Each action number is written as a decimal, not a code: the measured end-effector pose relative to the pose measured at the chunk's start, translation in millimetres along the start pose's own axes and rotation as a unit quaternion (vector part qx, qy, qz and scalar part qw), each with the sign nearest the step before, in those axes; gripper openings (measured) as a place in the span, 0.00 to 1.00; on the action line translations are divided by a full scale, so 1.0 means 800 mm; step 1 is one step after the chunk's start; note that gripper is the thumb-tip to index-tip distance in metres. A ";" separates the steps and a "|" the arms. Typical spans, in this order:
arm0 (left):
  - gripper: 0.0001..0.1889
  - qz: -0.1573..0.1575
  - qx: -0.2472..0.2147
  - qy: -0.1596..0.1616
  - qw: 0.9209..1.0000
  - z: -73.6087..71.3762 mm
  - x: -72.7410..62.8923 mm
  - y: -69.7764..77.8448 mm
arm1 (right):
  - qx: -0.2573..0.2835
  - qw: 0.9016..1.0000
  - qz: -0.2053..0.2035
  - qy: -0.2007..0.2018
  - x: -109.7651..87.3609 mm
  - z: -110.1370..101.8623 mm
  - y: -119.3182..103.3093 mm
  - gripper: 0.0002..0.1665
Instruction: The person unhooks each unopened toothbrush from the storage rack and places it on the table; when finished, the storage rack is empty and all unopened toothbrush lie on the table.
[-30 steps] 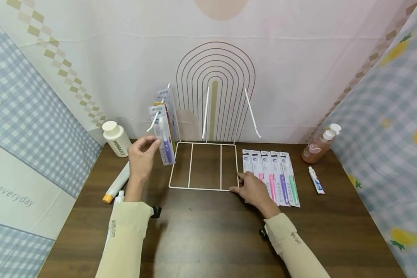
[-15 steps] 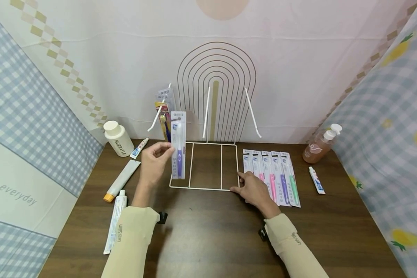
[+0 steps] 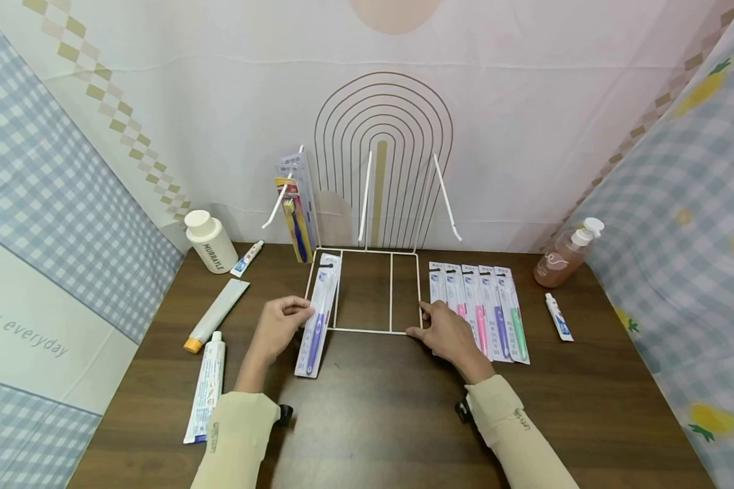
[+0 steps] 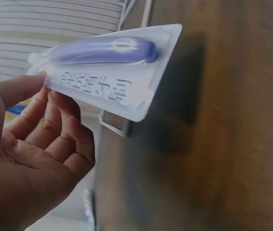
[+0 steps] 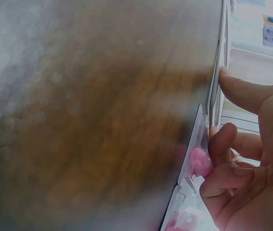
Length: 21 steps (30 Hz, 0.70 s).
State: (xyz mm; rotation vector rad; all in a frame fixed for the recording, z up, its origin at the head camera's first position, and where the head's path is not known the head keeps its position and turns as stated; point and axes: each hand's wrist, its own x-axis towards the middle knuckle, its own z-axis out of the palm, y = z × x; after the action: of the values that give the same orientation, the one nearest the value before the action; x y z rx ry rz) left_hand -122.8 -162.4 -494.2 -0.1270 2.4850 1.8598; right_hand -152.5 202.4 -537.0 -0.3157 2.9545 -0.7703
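My left hand (image 3: 279,326) pinches the edge of a packaged purple toothbrush (image 3: 319,322) between thumb and fingertips. The pack slants over the left front part of the white wire rack's base (image 3: 362,331). In the left wrist view its purple handle (image 4: 102,50) shows through the clear blister, high above the dark tabletop. My right hand (image 3: 449,333) holds the front right corner of the rack, thumb at the front wire and fingers at the side wire. From the left hook (image 3: 274,209) hang a yellow-red toothbrush pack (image 3: 296,227) and paler packs behind it.
Several packaged toothbrushes (image 3: 480,316) lie in a row right of the rack, partly under my right hand. A pump bottle (image 3: 559,258) and small toothpaste tube (image 3: 559,317) stand farther right. On the left are a white bottle (image 3: 211,243) and several tubes (image 3: 208,387).
The purple toothbrush pack has come off the left hook and moved right and down toward me in my left hand. The right hand keeps its place on the rack.
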 end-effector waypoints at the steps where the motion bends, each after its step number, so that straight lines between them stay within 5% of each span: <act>1: 0.11 -0.006 0.002 -0.001 1.000 -0.001 -0.003 -0.004 | 0.000 1.000 0.002 -0.001 -0.001 -0.001 -0.003 0.49; 5: 0.11 -0.034 -0.004 0.001 0.999 -0.008 -0.012 -0.016 | 0.005 1.000 0.008 -0.010 -0.005 -0.009 -0.015 0.48; 13: 0.12 -0.066 0.018 0.032 0.997 -0.027 -0.020 -0.029 | -0.006 1.000 -0.016 0.008 0.008 0.012 0.009 0.52; 21: 0.13 -0.074 0.051 0.053 0.995 -0.040 -0.020 -0.032 | 0.002 1.000 0.008 -0.016 -0.003 -0.008 -0.011 0.49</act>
State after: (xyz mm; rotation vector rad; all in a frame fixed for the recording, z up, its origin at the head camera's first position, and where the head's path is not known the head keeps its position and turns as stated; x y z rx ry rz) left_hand -104.2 -199.9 -508.6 -0.4050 2.5553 1.7075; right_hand -149.5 198.1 -527.2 -0.3003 2.9210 -0.7623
